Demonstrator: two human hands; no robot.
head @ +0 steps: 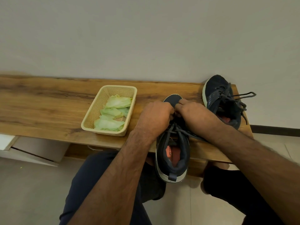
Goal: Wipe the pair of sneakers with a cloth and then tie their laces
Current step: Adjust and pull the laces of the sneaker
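The near dark navy fabric sneaker with a white sole and orange insole (172, 153) lies on the long brown wooden bench (48, 104), toe toward the pale wall and heel hanging past the bench's front edge over the person's lap. Both hands meet over the middle of this sneaker: the left hand (155, 118) and the right hand (192, 113) have their fingers curled in toward each other at the grey laces (180, 129), and they seem to pinch the laces, though the fingertips and whatever they hold are hidden behind the knuckles. The hands also cover the sneaker's upper lacing, so only the toe cap and the open collar show. Right of this sneaker and farther back, the second dark navy sneaker (222, 101) sits at the bench's end, turned partly on its side, its loose laces trailing past the bench edge. Left of the near sneaker stands a cream woven plastic basket (97, 111) holding crumpled pale green pieces (113, 112); whether these are cloths or something else is hard to tell. The person's dark trousers (90, 184) fill the lower frame, cut off at the bottom.
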